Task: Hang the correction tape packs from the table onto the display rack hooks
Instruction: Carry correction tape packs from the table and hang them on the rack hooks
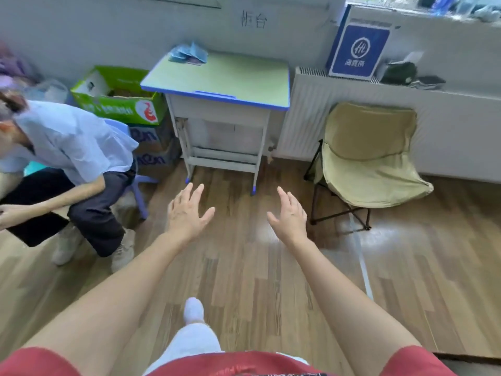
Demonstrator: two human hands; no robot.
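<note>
Holding both hands out empty, fingers straight and spread: left hand and right hand apart above the wooden floor. The correction tape packs lie in a bluish heap at the far corner of the bench, well beyond my left hand. I judge them light, flat and slippery; pinch each by its top hanging edge.

1. Soft, even daylight fills the room, and only faint shadow gathers beneath the school desk at 12 o'clock.
2. Pale glare streaks the wood floor toward 4 o'clock.
3. Blur smears the seated person at 9 o'clock.
4. Wide-angle distortion bows the radiator at 2 o'clock, and the edges of the picture go soft.
</note>
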